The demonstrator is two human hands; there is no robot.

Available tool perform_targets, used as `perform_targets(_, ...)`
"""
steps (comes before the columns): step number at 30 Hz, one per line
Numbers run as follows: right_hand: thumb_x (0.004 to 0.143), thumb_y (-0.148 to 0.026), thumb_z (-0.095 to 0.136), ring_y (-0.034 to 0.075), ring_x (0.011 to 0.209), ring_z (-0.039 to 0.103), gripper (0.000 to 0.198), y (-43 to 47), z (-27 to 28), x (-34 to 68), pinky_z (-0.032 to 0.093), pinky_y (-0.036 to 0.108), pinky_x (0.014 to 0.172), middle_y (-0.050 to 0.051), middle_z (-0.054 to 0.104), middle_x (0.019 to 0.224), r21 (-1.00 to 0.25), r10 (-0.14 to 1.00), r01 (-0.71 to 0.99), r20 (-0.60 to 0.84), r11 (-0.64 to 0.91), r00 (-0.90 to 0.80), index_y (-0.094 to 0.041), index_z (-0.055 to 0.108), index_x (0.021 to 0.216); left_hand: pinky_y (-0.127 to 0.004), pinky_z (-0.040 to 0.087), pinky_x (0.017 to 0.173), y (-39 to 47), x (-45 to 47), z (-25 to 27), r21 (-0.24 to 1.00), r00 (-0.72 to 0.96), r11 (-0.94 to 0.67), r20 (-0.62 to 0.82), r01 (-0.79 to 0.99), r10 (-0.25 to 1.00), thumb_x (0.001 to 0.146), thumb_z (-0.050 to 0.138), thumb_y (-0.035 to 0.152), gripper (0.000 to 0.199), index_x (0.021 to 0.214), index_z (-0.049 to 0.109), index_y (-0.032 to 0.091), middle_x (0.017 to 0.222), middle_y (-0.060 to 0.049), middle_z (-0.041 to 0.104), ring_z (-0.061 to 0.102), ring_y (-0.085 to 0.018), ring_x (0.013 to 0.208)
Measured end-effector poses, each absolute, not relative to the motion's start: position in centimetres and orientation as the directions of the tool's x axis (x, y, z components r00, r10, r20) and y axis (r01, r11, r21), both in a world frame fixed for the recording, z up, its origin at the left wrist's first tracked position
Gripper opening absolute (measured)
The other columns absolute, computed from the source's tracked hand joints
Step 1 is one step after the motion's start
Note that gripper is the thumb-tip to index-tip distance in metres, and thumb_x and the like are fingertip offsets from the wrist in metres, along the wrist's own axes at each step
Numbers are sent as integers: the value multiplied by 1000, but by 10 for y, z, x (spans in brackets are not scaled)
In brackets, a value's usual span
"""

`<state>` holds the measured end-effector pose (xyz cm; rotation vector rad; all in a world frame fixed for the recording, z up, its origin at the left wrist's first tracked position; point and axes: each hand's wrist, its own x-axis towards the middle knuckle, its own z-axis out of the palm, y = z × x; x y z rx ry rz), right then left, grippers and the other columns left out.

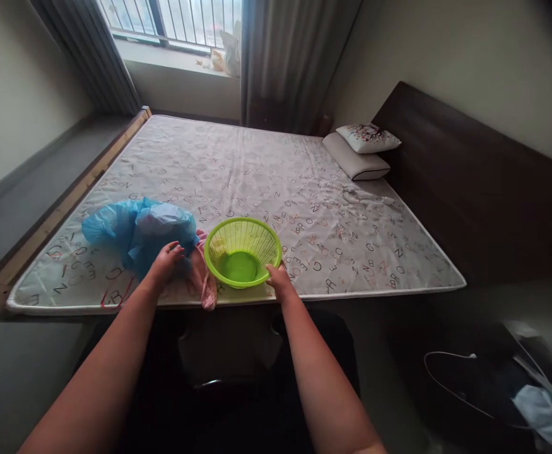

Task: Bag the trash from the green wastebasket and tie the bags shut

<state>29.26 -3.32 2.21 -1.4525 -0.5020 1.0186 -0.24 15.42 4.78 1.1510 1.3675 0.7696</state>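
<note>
A bright green plastic basket (240,268) with slotted sides stands near the front edge of the mattress, its inside bare. My right hand (280,282) grips its right rim, thumb over the edge and the other fingers out of sight beneath. My left hand (166,263) is partly open with fingers apart, in front of a crumpled blue plastic bag (127,236); whether it touches the bag I cannot tell. Something pale shows at the top of the bag. Between bag and basket a pink cloth (202,271) hangs toward the mattress edge.
The letter-patterned mattress (276,176) lies on a wooden bed frame. Two pillows (361,151) are stacked by the dark headboard (460,170). At lower right, a white cable (450,391) and a pale bundle (545,413) lie on a dark surface. Bags (228,57) sit on the windowsill.
</note>
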Motion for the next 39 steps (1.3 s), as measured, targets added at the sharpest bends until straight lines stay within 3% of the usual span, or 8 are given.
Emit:
perform_targets(4, 70, -26, 64, 23, 116, 70, 71, -33, 31, 314, 58, 43, 109, 5, 74, 130, -950, 802, -268, -286, -163, 525, -27, 57, 141, -29, 57, 70, 159, 21, 47, 915, 201, 401, -403, 51, 893, 87, 72, 57, 56, 132, 61, 24, 124, -12, 73, 74, -25, 100)
perform_targets(9, 69, -17, 63, 25, 133, 65, 90, -21, 35, 315, 45, 48, 126, 6, 69, 142, -977, 830, -129, -213, -171, 515, -25, 46, 157, -40, 59, 99, 149, 53, 34, 965, 368, 214, -256, 151, 894, 85, 76, 66, 75, 142, 63, 19, 140, -15, 69, 68, -33, 124)
perform_targets(12, 71, -16, 62, 26, 137, 62, 85, -13, 41, 310, 41, 50, 129, 7, 68, 144, -982, 845, -82, -188, -170, 501, -24, 49, 155, -48, 51, 116, 153, 50, 31, 930, 346, 120, -246, 347, 905, 85, 80, 56, 76, 146, 60, 16, 141, -17, 68, 64, -36, 132)
perform_targets(16, 72, -16, 58, 27, 127, 67, 73, -8, 48, 305, 48, 53, 123, 6, 72, 134, -978, 837, -96, -208, -185, 507, -24, 57, 145, -52, 50, 118, 155, 43, 34, 860, 334, 29, -229, 510, 915, 87, 78, 43, 64, 140, 60, 12, 138, -21, 67, 65, -38, 130)
perform_targets(25, 73, -17, 55, 24, 105, 69, 58, 2, 54, 290, 56, 47, 110, 3, 75, 116, -967, 768, -152, -255, -204, 588, -24, 63, 130, -54, 51, 116, 135, 43, 35, 852, 244, 49, -204, 522, 948, 90, 72, 36, 50, 132, 56, 14, 126, -18, 69, 66, -38, 126)
perform_targets(32, 91, -34, 60, 25, 122, 67, 37, 13, 46, 285, 47, 50, 122, 5, 74, 129, -982, 756, -117, -191, -152, 625, -25, 66, 126, -57, 55, 109, 136, 36, 35, 822, 222, 101, -267, 560, 938, 88, 73, 39, 50, 128, 56, 12, 121, -21, 70, 66, -43, 125)
perform_targets(35, 91, -37, 63, 24, 123, 68, 37, 12, 35, 292, 47, 50, 122, 5, 75, 128, -981, 748, -154, -190, -118, 635, -25, 68, 125, -57, 54, 111, 136, 37, 41, 823, 292, 57, -265, 565, 919, 87, 74, 43, 55, 129, 57, 12, 123, -22, 70, 67, -43, 125)
perform_targets(39, 89, -37, 65, 23, 115, 74, 40, 8, 19, 312, 57, 47, 113, 4, 78, 121, -918, 733, -383, -330, -102, 595, -25, 67, 127, -53, 50, 118, 133, 41, 51, 880, 516, -105, -171, 462, 839, 84, 78, 52, 71, 142, 56, 16, 140, -21, 66, 64, -41, 133)
